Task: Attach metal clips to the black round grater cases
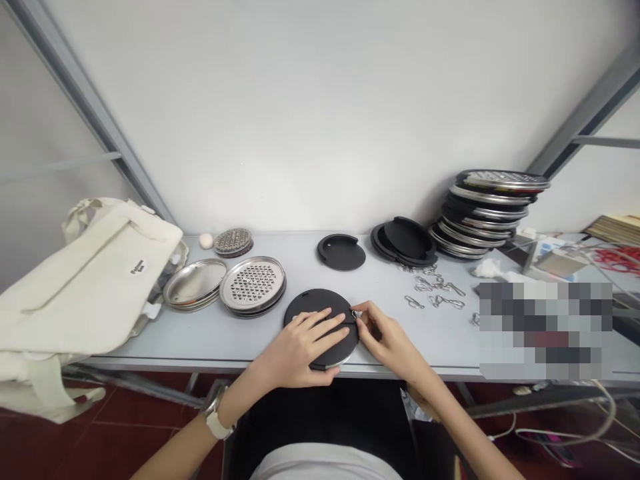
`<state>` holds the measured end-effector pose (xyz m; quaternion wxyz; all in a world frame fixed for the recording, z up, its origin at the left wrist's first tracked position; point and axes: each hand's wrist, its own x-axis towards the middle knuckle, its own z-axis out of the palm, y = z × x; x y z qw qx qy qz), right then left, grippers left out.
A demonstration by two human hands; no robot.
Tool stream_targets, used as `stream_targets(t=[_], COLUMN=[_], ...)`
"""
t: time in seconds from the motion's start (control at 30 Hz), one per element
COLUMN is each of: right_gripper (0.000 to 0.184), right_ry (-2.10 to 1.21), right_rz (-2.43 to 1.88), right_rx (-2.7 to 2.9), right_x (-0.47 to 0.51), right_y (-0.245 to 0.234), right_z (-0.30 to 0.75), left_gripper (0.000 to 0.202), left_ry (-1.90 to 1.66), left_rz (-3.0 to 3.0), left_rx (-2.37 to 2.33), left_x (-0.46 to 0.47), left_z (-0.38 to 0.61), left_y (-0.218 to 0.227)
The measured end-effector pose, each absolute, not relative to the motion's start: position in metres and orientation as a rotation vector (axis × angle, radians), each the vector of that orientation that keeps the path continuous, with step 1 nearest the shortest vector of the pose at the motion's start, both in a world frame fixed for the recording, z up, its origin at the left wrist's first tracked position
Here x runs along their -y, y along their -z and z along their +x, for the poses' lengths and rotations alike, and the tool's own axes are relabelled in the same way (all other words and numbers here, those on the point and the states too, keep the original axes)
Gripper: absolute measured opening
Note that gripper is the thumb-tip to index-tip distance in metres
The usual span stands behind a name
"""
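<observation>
A round black disc (320, 300) lies near the front edge of the table, with a bit of bright metal rim showing at its lower right. My left hand (305, 343) rests flat on top of it, fingers spread. At the disc's right edge, my right hand (383, 333) pinches a small metal clip (353, 313) between thumb and forefinger; the clip is partly hidden by the fingers. Several loose silver clips (440, 287) are scattered to the right. Behind the disc sits a black round cover (345, 253) with a raised rim along part of its edge.
To the left are perforated metal grater discs (253, 283), plain metal discs (195, 283), small grater discs (233, 241), a white egg-shaped object (206, 241) and a cream bag (95, 280). On the right stand stacked black covers (405, 241) and a tall leaning disc stack (487, 213).
</observation>
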<state>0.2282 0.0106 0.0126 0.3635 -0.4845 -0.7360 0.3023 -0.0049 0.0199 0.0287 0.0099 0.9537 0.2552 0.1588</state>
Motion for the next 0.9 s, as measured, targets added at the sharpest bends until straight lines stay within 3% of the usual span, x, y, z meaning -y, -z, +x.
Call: stream_targets(t=[0.9], right_gripper=[0.025], right_ry=[-0.758], right_rz=[-1.282], right_rx=[1.859], right_x=[-0.0094], right_y=[-0.0163], right_z=[0.2299], left_gripper=[0.061], left_ry=[-0.474], left_rz=[2.986], left_rx=[-0.822], left_x=[-0.0169], left_z=[-0.0047], left_y=[-0.0294])
